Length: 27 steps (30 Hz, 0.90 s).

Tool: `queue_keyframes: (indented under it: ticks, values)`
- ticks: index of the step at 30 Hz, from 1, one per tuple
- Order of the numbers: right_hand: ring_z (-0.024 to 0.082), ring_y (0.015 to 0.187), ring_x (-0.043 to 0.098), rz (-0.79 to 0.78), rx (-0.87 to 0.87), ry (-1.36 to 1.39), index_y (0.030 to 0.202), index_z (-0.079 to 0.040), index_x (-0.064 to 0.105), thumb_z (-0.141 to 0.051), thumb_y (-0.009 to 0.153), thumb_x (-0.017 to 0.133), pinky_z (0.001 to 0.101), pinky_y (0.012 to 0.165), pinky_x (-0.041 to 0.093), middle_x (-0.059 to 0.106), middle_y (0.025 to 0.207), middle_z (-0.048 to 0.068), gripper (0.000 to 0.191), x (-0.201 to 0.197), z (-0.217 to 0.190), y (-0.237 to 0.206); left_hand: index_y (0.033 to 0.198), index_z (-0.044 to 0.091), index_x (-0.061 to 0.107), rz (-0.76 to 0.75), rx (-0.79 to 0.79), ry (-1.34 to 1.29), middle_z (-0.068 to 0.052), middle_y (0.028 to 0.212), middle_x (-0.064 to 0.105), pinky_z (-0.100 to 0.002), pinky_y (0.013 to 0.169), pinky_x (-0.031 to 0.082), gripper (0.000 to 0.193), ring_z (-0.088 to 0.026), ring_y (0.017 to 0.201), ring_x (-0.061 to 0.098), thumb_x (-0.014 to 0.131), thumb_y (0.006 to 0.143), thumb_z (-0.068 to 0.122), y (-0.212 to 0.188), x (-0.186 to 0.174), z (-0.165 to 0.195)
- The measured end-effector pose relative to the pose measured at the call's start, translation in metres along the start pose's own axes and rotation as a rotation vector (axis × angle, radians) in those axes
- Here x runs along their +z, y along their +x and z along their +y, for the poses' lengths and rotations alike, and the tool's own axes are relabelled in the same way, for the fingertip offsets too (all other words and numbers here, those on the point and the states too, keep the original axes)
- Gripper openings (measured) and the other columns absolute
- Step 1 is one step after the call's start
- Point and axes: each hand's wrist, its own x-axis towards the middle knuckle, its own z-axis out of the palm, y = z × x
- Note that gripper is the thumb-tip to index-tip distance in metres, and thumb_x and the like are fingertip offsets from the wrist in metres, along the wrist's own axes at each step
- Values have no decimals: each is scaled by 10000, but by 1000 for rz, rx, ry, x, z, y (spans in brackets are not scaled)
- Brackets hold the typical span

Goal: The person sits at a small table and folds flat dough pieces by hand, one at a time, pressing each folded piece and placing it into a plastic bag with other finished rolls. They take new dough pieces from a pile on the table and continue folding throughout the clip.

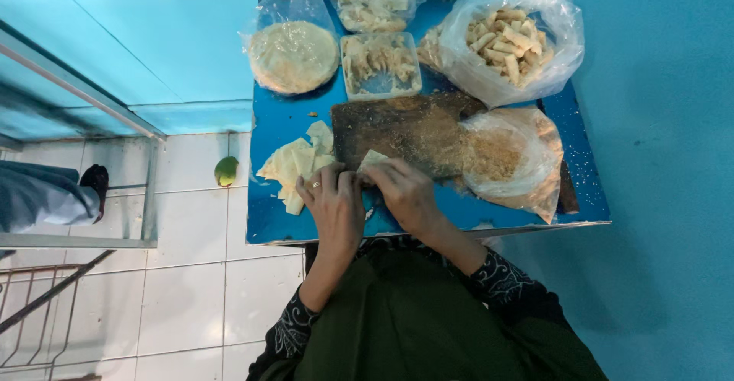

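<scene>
Both hands at near edge of blue bench (275, 228). Left hand (334, 205) and right hand (405, 191) pinched together on one pale wrapper (372, 159), half folded, at front edge of crumb-covered board (405, 132). Done, by appearance: bag of finished rolls (508, 40), full tray (380, 63). Left: loose wrapper pieces (294, 167), bagged wrapper stack (293, 56), crumb bag (508, 159). Roughly midway, judged.

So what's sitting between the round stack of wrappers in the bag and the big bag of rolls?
A clear plastic tray holding pale filled pieces sits between the round wrapper stack and the bag of rolls, seen in the head view.
</scene>
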Motion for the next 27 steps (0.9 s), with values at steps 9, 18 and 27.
queue_keyframes:
  ticks: [9,18,27]
  values:
    - [312,956,603,-132,335,-149,984,-113,727,-245,890,795,456,767,496,572,993,118,176,-35,3,12,989,56,656,4,30,-29,-94,1109,623,-636,1118,283,84,-323,1123,582,675,929,112,-1,-4,-4]
    - [252,914,694,-180,495,123,1086,-62,652,-155,872,778,378,766,562,657,1007,89,265,-28,3,14,1165,36,661,-1,32,-204,-108,1037,678,-539,1127,331,191,-313,1038,636,622,978,34,0,-9,-1]
    - [255,925,695,-207,469,76,1150,-78,696,-157,891,751,396,763,551,657,1010,97,277,-37,3,16,1155,27,662,46,144,-40,-104,1037,677,-562,1136,328,256,-298,1090,623,655,899,28,7,9,5]
